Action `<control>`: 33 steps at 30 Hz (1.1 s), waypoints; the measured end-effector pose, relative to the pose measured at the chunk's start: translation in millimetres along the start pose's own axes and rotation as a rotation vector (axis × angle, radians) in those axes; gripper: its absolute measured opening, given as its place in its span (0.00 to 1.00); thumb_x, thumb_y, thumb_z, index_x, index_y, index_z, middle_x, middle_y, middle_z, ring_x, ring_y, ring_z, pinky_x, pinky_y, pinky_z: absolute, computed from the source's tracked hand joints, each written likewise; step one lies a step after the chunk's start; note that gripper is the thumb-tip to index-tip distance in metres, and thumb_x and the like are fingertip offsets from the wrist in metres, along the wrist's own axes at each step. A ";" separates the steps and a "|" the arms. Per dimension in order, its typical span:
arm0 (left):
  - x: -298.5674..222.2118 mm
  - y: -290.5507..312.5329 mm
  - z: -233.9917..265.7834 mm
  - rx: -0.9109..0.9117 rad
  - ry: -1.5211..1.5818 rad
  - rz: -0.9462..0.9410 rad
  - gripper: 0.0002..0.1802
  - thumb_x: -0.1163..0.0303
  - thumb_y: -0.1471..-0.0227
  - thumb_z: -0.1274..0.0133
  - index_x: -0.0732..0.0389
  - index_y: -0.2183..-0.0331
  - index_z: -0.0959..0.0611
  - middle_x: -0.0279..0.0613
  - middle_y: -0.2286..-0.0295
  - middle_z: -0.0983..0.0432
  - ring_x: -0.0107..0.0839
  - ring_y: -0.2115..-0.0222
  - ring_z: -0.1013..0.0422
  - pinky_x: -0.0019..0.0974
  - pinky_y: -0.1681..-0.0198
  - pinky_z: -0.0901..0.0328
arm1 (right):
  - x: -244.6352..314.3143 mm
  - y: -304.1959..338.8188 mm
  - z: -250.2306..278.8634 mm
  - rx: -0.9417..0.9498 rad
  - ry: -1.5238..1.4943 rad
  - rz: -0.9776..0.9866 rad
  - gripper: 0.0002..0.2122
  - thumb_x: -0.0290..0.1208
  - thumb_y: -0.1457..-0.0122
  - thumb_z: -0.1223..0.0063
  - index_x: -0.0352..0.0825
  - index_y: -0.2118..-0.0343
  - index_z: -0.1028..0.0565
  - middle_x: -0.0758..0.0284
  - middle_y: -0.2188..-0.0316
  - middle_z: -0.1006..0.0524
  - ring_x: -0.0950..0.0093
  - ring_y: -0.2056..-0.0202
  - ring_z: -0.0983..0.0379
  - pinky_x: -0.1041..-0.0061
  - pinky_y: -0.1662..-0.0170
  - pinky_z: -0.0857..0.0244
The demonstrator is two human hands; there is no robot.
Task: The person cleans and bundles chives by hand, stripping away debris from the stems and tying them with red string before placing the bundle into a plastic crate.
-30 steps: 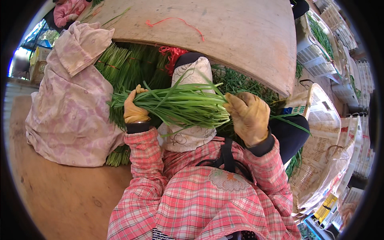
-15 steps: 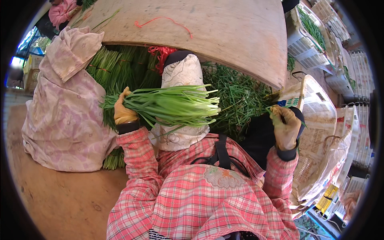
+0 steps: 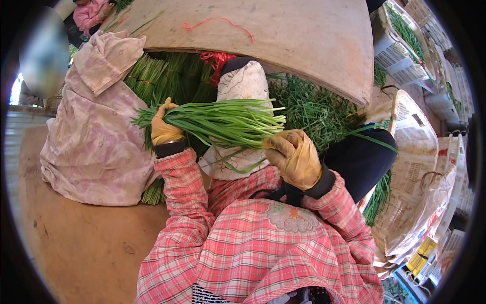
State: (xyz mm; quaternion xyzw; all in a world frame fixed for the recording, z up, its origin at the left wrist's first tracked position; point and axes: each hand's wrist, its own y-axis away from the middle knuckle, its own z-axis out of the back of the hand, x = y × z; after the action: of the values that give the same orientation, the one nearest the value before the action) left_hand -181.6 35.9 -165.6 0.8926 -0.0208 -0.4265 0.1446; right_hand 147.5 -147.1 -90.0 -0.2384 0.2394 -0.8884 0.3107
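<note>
Two gloved hands work over a bunch of long green stalks [image 3: 223, 119] held crosswise above the person's lap, its leafy ends to the left and its pale stem ends to the right. The left hand [image 3: 167, 126] wraps the leafy side in a firm grasp, thumb and fingers bent around the greens. The right hand [image 3: 296, 157] is at the pale ends, fingers curled well in; with the fingertips partly hidden, it cannot be told whether they pinch a stalk. Beneath the bunch, a pale patterned cover [image 3: 243, 83] lies over one leg, while the other leg, in dark trousers [image 3: 362, 157], bends out to the right below a heap of loose greens [image 3: 314, 106]. A pink plaid top [image 3: 263, 253] fills the near side. On the far side, a wooden board [image 3: 293, 40] bears a length of red string [image 3: 223, 23]; by its near edge sit tied green bundles [image 3: 147, 76] and a tangle of red ribbon [image 3: 218, 61]. A faded pink cloth [image 3: 96, 142] drapes down on the left. White plastic crates [image 3: 400, 66], one filled with greens, stand at far right, and a co-worker in pink [image 3: 87, 15] appears at far left.
</note>
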 end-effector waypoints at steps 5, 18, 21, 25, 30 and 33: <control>3.6 -4.0 21.2 0.051 -0.185 -0.047 0.15 0.81 0.50 0.51 0.69 0.58 0.26 0.33 0.76 0.30 0.26 0.72 0.32 0.31 0.64 0.32 | -55.5 87.9 19.6 0.506 0.434 -0.210 0.03 0.26 0.59 0.53 0.35 0.79 0.29 0.62 0.83 0.32 0.65 0.75 0.30 0.68 0.73 0.36; -24.6 8.1 -34.4 -0.019 -0.025 -0.020 0.06 0.73 0.48 0.50 0.65 0.73 0.24 0.41 0.80 0.28 0.34 0.80 0.32 0.37 0.71 0.33 | 0.6 -12.2 -29.6 0.353 0.166 -0.502 0.17 0.40 0.45 0.51 0.32 0.59 0.29 0.60 0.70 0.25 0.65 0.71 0.26 0.68 0.69 0.33; -16.6 9.9 -28.7 0.035 -0.127 -0.091 0.13 0.70 0.46 0.53 0.68 0.62 0.25 0.40 0.79 0.29 0.33 0.77 0.31 0.36 0.69 0.33 | -3.3 3.9 -21.3 0.237 0.198 -0.354 0.12 0.40 0.46 0.50 0.35 0.71 0.29 0.65 0.82 0.30 0.66 0.79 0.30 0.67 0.78 0.39; 0.0 15.4 -40.1 0.102 -0.004 -0.049 0.14 0.73 0.48 0.50 0.69 0.60 0.25 0.39 0.77 0.27 0.30 0.75 0.31 0.34 0.68 0.34 | -32.2 27.6 -26.3 0.225 0.132 -0.413 0.10 0.37 0.47 0.49 0.34 0.73 0.28 0.64 0.81 0.30 0.65 0.78 0.30 0.66 0.75 0.38; -11.0 12.5 -43.5 0.113 0.090 0.004 0.12 0.71 0.48 0.50 0.69 0.64 0.24 0.37 0.77 0.29 0.33 0.75 0.32 0.37 0.66 0.34 | -12.7 1.8 -1.2 0.208 0.120 -0.468 0.41 0.48 0.69 0.33 0.30 0.50 0.35 0.56 0.50 0.34 0.55 0.49 0.39 0.60 0.46 0.47; -18.5 22.9 -64.2 0.146 0.116 0.022 0.13 0.72 0.47 0.52 0.70 0.60 0.27 0.33 0.76 0.32 0.29 0.74 0.34 0.37 0.64 0.35 | -5.6 -29.6 -2.2 0.354 0.138 -0.405 0.55 0.57 0.69 0.37 0.28 0.41 0.50 0.50 0.43 0.43 0.54 0.41 0.49 0.60 0.40 0.56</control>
State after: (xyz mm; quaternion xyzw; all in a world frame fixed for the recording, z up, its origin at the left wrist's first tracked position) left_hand -142.1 32.3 -107.2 0.9238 -0.0531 -0.3697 0.0847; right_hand 137.1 -122.2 -76.3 -0.1621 0.0483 -0.9746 0.1465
